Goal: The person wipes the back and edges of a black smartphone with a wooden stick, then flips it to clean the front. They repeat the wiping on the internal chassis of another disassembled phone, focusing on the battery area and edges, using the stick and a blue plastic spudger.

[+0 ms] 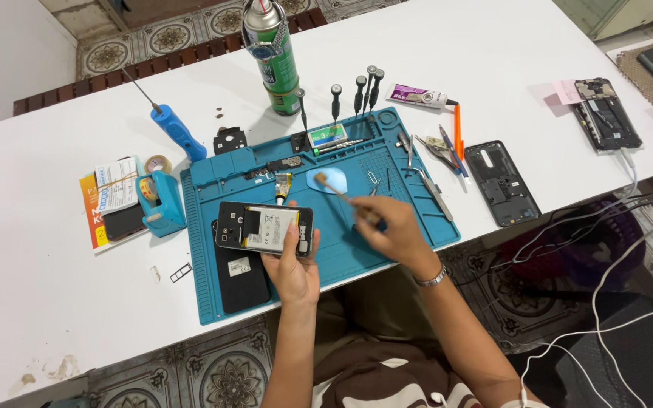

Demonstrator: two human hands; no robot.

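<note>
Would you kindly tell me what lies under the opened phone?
The opened phone, held by the left hand, rests on the blue repair mat and a black panel; what it covers is hidden.

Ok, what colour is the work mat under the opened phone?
Teal blue work mat, clearest in the head view.

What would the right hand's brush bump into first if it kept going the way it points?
Probably the small light blue pick on the teal mat; the brush in the right hand has its tip right above it, though height is unclear.
</note>
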